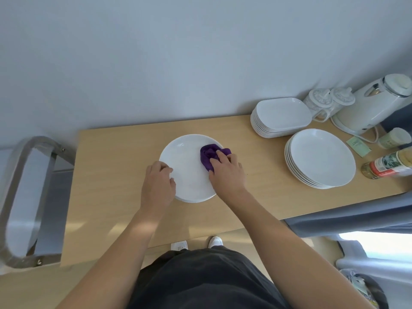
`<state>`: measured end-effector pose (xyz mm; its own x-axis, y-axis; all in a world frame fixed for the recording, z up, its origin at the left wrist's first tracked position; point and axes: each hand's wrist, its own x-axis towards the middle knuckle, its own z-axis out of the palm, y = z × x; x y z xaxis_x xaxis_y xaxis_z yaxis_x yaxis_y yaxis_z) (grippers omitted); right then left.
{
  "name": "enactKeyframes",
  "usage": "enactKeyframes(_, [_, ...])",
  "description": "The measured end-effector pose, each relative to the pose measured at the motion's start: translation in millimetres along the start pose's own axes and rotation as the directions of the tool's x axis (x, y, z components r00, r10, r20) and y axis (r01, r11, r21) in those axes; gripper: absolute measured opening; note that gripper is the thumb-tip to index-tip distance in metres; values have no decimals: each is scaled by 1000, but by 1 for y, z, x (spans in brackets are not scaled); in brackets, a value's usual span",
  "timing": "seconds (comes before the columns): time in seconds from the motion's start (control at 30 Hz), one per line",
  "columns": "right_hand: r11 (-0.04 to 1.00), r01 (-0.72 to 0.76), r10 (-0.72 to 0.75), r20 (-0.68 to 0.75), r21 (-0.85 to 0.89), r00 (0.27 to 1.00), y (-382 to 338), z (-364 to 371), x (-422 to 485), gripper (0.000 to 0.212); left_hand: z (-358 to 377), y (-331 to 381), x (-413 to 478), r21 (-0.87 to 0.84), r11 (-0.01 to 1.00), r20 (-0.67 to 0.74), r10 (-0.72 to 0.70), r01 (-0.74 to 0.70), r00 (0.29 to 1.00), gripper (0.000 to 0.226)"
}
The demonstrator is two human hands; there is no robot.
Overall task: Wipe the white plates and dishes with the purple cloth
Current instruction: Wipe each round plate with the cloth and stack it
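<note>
Bare table (116, 152) lies at frame left; stacked round plates (321, 157), square dishes (281, 117) and kettle (374, 105) crowd upper right.

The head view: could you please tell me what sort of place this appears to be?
Probably a small kitchen or pantry corner: a wooden counter against a plain wall carries stacked white plates, an electric kettle and condiment jars.

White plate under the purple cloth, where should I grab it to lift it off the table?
Take the white plate by its left rim, coming from the left, thumb on top and fingers beneath. It lies flat, so only the raised edge offers purchase; the left hand holds there, while the purple cloth and right hand cover the right side.
</note>
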<state>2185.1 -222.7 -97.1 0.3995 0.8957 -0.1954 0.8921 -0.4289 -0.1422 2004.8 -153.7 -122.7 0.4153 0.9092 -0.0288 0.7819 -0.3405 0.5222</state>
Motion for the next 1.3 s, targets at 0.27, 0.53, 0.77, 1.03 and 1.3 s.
enactKeyframes(0.27, [986, 10, -25, 84, 168, 996, 1, -5, -1, 41, -6, -9, 2, -164, 981, -75, -122, 108, 990, 33])
enactKeyframes(0.53, [846, 95, -186, 123, 525, 975, -27, 4, -29, 28, -6, -9, 1, -158, 979, -68, -143, 131, 987, 34])
enactKeyframes(0.77, [918, -27, -88, 268, 396, 959, -16, -23, -26, 14, -7, -10, 1, -154, 980, -62, -136, 125, 989, 34])
enactKeyframes(1.03, [887, -278, 232, 166, 368, 959, 50, -45, -29, 16, -6, 6, 0, 71, 997, -127, -24, 33, 992, 33])
enactKeyframes(1.3, [726, -327, 336, 103, 605, 936, 95, -31, -42, 8, 14, 65, -12, -50, 975, 172, 221, -216, 960, 31])
